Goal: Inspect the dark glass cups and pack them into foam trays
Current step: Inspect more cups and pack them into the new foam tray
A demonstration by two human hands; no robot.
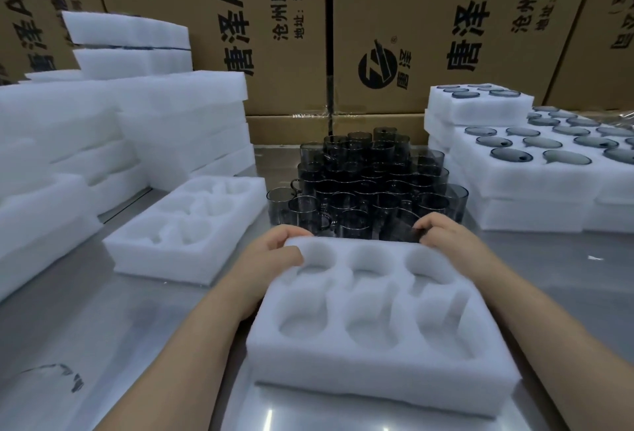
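So both hands were on the same white foam tray with six round pockets (377, 379), one at each far corner. The left hand (274, 252) had its fingers curled over the far-left corner with the thumb lying on top, and the right hand (442, 235) was grasping the far-right corner the same way. All six pockets were empty, and the tray sat between the forearms on the shiny grey metal table (103, 327) (couldn't tell whether its near edge was actually touching the surface). Just beyond the fingertips stood the cluster of dark smoky glass cups (363, 183), upright and packed tight together, some with handles showing. Out to the side of the left hand lay a second empty white foam tray (161, 259), and further that way, tall stacks of white foam blocks (185, 115). Past the right hand were stacked white foam trays already filled with cups (514, 183). Brown printed cardboard boxes (274, 19) walled off everything behind the cups.
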